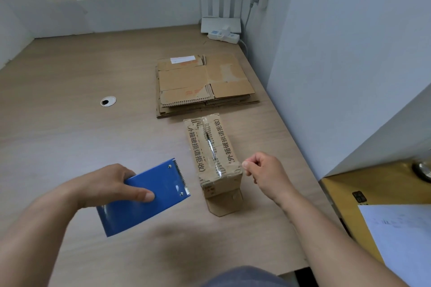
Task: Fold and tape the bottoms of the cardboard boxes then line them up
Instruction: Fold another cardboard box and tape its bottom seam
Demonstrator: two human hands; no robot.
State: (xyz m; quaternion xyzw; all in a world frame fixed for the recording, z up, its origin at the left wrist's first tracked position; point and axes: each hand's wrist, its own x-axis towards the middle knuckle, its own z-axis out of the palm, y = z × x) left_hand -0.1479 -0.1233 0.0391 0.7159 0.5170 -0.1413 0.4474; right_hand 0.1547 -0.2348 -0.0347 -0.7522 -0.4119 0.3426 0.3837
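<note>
Cardboard box stood on desk, right of centre, taped bottom facing up, clear tape along middle seam and over near edge. Loose flap stuck out at near foot. Left hand gripped blue tape dispenser, left of box, toothed blade toward it, apart from cardboard. Right hand closed, fingers curled, thumb against forefinger, just beside box's near right corner. Stack of flattened boxes lay farther back. Router and power strip in far right corner.
</note>
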